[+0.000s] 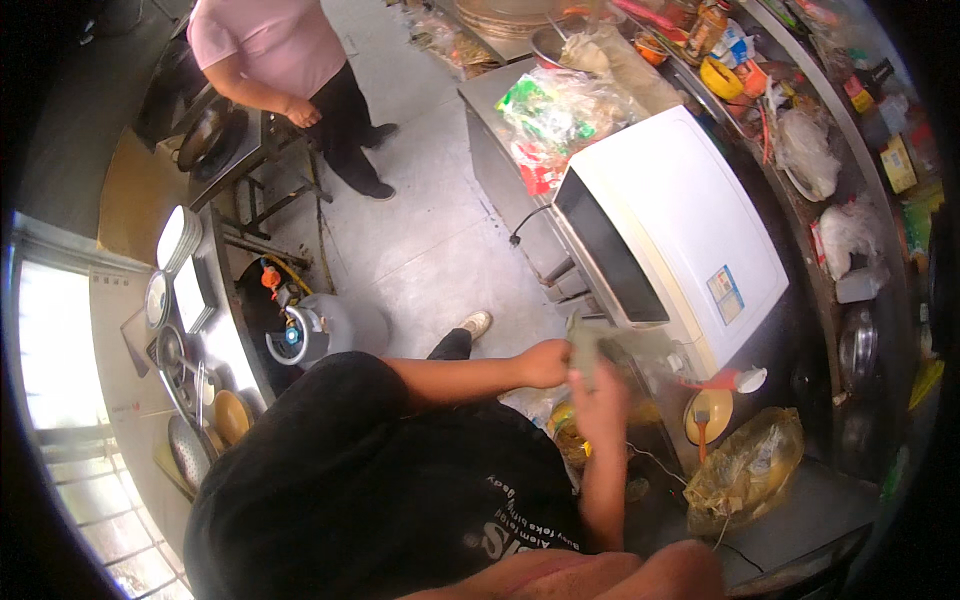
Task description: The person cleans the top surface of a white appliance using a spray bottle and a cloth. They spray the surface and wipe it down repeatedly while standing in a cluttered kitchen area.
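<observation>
My left hand (546, 364) is closed around a grey-green, cloth-like item (583, 345), blurred by motion. My right hand (602, 397) is at the lower end of the same item, its fingers blurred against it. Both hands are close together, left of the lower corner of a white microwave oven (675, 217). To their right, a yellowish bowl (718, 409) holds a brush (701, 435) with an orange handle. Beside it lies a yellowish plastic bag (750, 472) with contents that I cannot make out.
Cluttered shelves (817, 202) line the right side. Plastic packaging (562, 112) lies behind the microwave. A grey gas cylinder (337, 330) stands on the floor by a steel counter (232, 322) with plates and pans. Another person (277, 45) stands at the upper left near a wok (206, 139).
</observation>
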A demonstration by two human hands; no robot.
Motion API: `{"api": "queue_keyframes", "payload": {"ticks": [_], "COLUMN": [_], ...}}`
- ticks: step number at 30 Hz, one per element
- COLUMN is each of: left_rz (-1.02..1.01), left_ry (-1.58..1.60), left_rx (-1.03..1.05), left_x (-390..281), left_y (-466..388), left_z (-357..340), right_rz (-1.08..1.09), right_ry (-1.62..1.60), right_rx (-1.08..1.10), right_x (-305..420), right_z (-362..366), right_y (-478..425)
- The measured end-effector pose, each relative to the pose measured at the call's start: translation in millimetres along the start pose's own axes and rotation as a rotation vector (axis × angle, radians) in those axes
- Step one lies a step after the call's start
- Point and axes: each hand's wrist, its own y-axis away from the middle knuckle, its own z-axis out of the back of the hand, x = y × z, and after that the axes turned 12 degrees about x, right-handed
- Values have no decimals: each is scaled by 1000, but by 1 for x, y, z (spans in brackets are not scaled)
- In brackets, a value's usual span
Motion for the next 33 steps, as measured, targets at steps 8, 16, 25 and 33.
{"api": "queue_keyframes", "payload": {"ticks": [8, 16, 25, 33], "left_rz": [-175, 445, -39, -157], "left_ry": [-54, -806, -347, -426], "left_rx": [-83, -12, 17, 40], "left_x": [1, -48, -15, 22], "left_y": [-14, 20, 7, 8], "left_z": [5, 5, 11, 33], "right_rz": [176, -170, 507, -163], "right_ry": [-36, -466, -365, 19], "right_rx": [115, -256, 478, 69], "right_x": [41, -59, 115, 23], "right_z": [2, 21, 50, -4], "right_y": [29, 62, -12, 5]}}
